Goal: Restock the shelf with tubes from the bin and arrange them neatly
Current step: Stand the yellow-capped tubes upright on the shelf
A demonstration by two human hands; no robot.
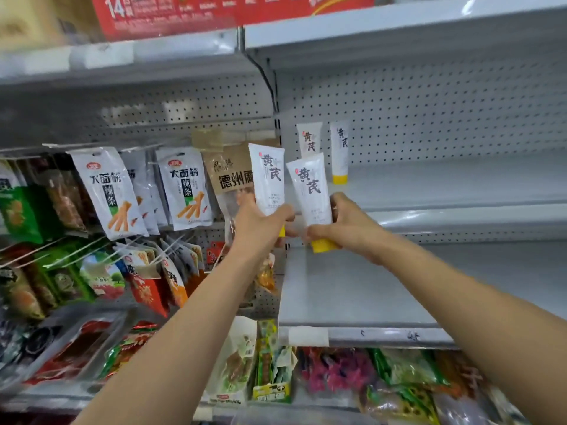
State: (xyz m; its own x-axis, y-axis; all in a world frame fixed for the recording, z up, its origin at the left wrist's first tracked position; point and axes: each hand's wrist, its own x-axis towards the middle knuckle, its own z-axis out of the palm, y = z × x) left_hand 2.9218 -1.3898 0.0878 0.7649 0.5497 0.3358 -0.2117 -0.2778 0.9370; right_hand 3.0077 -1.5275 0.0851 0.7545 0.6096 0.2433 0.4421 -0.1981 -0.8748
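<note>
Left hand (260,223) has a grip on the left tube (267,179), right hand (348,228) on the right tube (311,188). Both tubes are upright, yellow caps down. The shelf (445,185) is just beyond, closer to the right hand, and two shelved tubes (340,151) are already standing at the back.

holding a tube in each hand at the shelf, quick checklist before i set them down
1. Left hand grip on left tube: ok, fingers curled round its lower part.
2. Right hand grip on right tube: ok, held near the cap.
3. Held tubes' orientation: ok, yellow caps down, matching the shelf tubes.
4. Shelf room: ok, bare surface to the right of the shelf tubes.
5. Shelf tubes upright: right one ok; the left one's base is hidden, cannot tell.
6. Bin stock: cannot tell, the bin is not in view.
</note>
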